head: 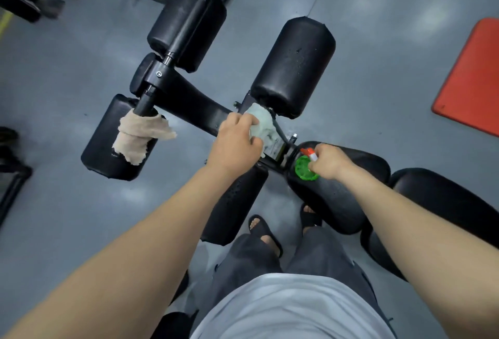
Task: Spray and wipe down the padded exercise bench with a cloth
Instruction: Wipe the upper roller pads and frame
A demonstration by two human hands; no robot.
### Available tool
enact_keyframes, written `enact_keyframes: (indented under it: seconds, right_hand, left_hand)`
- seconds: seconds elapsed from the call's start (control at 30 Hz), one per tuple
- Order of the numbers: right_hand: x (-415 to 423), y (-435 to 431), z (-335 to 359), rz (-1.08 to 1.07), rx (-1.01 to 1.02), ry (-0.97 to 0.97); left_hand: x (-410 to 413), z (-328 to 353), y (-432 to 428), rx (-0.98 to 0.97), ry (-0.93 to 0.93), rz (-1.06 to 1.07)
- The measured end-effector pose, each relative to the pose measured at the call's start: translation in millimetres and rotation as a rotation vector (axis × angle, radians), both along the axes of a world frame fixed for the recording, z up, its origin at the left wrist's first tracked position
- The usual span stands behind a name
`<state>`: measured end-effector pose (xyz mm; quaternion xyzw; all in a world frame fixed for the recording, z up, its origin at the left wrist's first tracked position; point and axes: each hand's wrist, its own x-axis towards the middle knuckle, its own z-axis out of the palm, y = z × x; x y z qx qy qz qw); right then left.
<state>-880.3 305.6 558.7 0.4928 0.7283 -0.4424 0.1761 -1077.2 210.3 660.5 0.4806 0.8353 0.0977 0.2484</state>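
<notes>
**Grey shirt, two arms, one black bench**

Closest of all is a grey shirt (283,309), and below it dark trousers and two feet in black sandals (266,233). Two bare arms reach out from the bottom corners.

Count the hands: two. The left hand (237,141) has its fingers curled over a pale cloth (260,125) and pushes it down on the metal middle bar of the bench (332,198). The right hand (328,162) is wrapped around one green spray bottle (305,168) with a red and white top. The bottle is right over the front tip of the seat pad.

Count the cloths: two. One is in the left hand. The other is a tan towel (140,133), looped around the end of a black bar (145,103) on the left side, lying on one of the roll pads.

Count the pads on the bench: four fat roll pads and two flat ones. The roll pad on the right (291,68) is just beyond the pale cloth and has tiny wet drops on it. The flat seat pad sits under the right hand, and the long back pad (445,203) lies beside the right arm.

All the pads are black, smooth and a bit shiny. The bench stands on a grey floor (67,63), right in front of the person, stretching from the right edge to the middle of the view.

One red mat (469,76) lies on the floor at the right, well apart from the bench.
</notes>
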Motion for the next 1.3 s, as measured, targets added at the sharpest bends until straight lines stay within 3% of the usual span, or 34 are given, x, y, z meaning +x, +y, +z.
enact_keyframes:
  seconds: [0.37,0.5,0.63,0.83,1.0,1.2,1.3]
  right_hand:
    - [4,8,6,0.018,-0.109,0.030]
    - [-13,14,19,-0.135,0.132,0.162]
    - [-55,17,60,-0.187,0.356,0.433]
    - [-137,14,114,-0.022,0.365,0.627]
    - [-197,-5,132,0.229,0.268,0.655]
    - [-263,-40,149,0.418,0.239,0.760]
    - [-288,-53,152,0.474,0.360,0.723]
  left_hand:
    - [-8,3,-4,0.042,-0.074,0.021]
    - [-26,16,-11,0.136,-0.068,0.083]
    - [-64,38,-25,0.266,0.085,0.197]
    - [-126,66,-62,0.298,0.300,0.520]
    - [-156,68,-90,0.089,0.315,0.718]
    - [-163,68,-115,0.175,0.184,0.605]
    - [-161,73,-124,0.276,0.206,0.598]
